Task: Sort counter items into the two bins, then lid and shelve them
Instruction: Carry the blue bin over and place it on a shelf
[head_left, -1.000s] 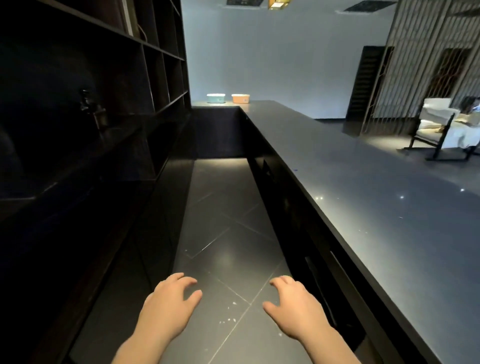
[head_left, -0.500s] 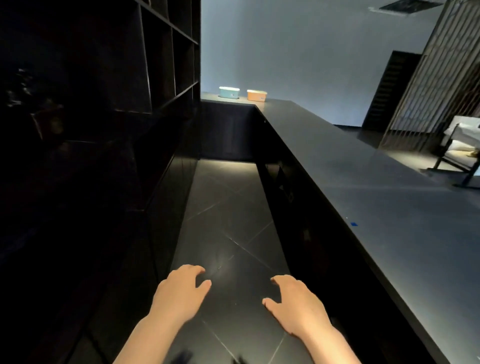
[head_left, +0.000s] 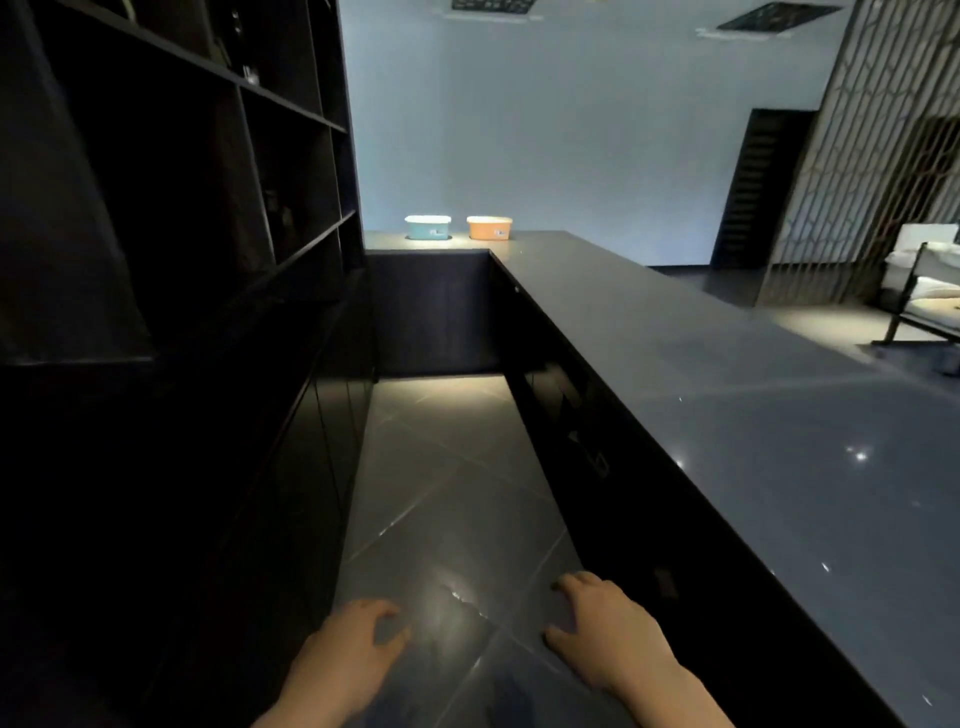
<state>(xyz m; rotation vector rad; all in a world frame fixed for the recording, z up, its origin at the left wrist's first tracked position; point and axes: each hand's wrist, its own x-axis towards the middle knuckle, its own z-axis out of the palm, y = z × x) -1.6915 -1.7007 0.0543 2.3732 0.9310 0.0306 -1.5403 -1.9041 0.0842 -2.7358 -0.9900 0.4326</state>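
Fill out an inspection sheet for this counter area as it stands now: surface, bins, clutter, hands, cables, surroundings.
Surface: long dark glossy stone counter runs along the right and turns left at the far end; the near stretch carries only light glints.
Job's things: small blue plastic bin and small orange plastic bin stand side by side, apart, on the far end; each top looks white, lids likely on.
Clutter: nothing seen; no loose items on the counter.
Hands: left hand and right hand hang over the floor, fingers loosely curled, holding nothing.
Cables: nothing seen.
Surroundings: tall dark open shelving on the left; glossy tiled floor; lattice screen and white chair beyond.
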